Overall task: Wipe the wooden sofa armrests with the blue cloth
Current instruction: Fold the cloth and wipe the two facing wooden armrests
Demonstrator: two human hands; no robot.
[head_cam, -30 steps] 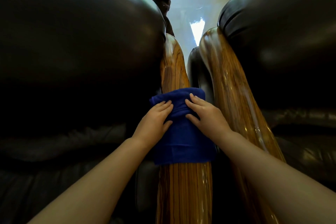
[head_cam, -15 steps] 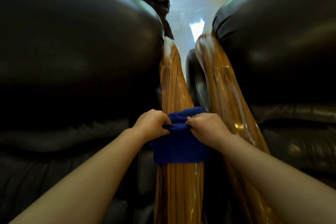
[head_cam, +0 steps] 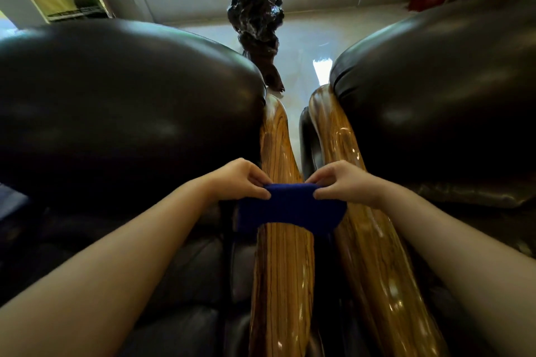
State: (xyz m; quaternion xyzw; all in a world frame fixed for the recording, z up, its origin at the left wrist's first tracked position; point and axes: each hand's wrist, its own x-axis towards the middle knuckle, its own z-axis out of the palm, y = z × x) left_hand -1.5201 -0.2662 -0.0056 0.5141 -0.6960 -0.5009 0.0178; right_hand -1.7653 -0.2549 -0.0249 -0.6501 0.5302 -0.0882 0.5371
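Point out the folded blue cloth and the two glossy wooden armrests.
folded blue cloth (head_cam: 290, 207): head view, its middle.
left glossy wooden armrest (head_cam: 282, 269): head view, top surface below cloth.
right glossy wooden armrest (head_cam: 374, 264): head view, upper face.

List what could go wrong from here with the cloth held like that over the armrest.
1. Both the left hand and right hand only pinch the far edge of the blue cloth; a pinch like that may slip or let it bunch up.
2. The cloth drapes over the left wooden armrest alone, so the right wooden armrest could be missed.
3. The glossy wood may let the cloth slide into the dark gap between the armrests.
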